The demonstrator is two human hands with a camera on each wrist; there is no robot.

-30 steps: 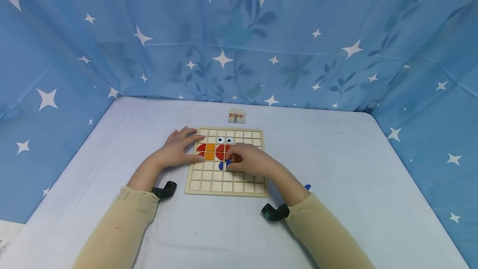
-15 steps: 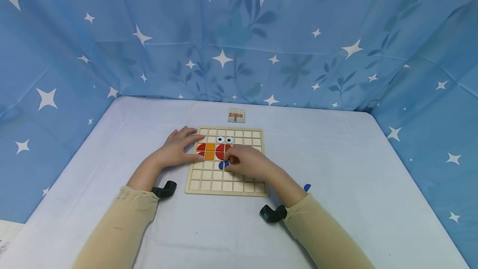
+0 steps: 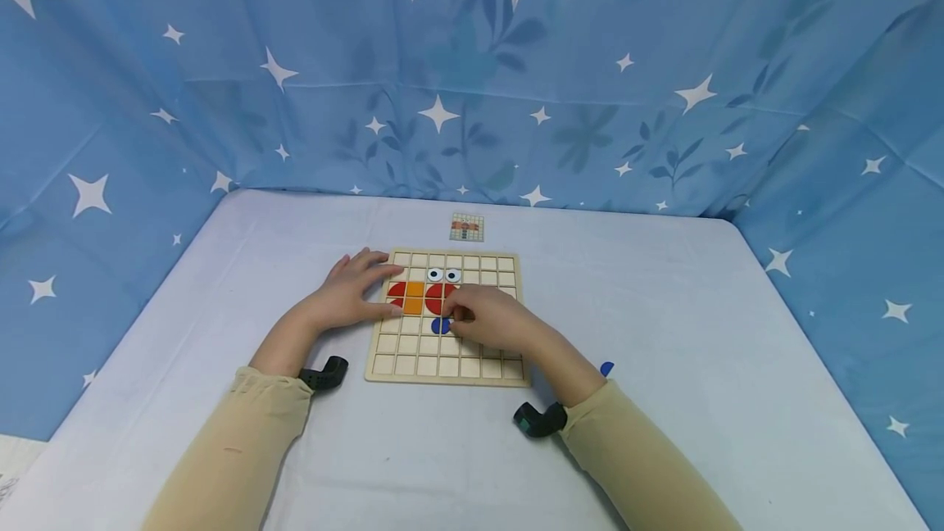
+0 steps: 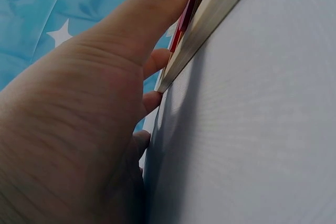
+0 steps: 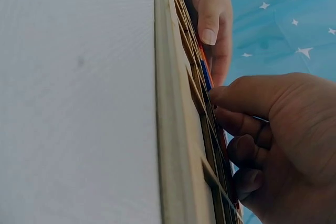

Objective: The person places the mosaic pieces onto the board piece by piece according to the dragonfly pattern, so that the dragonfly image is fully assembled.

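A wooden grid board point(image 3: 450, 376) lies mid-table, with red, orange, blue and eye pieces set in its cells. In the head view my left hand point(image 3: 352, 293) rests at its left edge, thumb and fingers spread. My right hand point(image 3: 490, 318) is over the middle of the board, fingers curled. Its thumb and index fingertips pinch the right side of two blue half-round pieces point(image 3: 437, 325) that meet as a disc below the red circle point(image 3: 433, 299). The right wrist view shows the thumb tip touching near a blue piece point(image 5: 206, 73); the fingertips partly hide it.
A small pattern card point(image 3: 467, 227) lies behind the board. One loose blue half-round piece point(image 3: 607, 369) is on the white tablecloth point(image 3: 664, 293) beside my right forearm. A blue starry curtain point(image 3: 472, 129) hangs around the table's back and sides.
The right blue piece has come down flat and leftward against the left one, forming a disc. My right hand has shifted very slightly; the left stays put.
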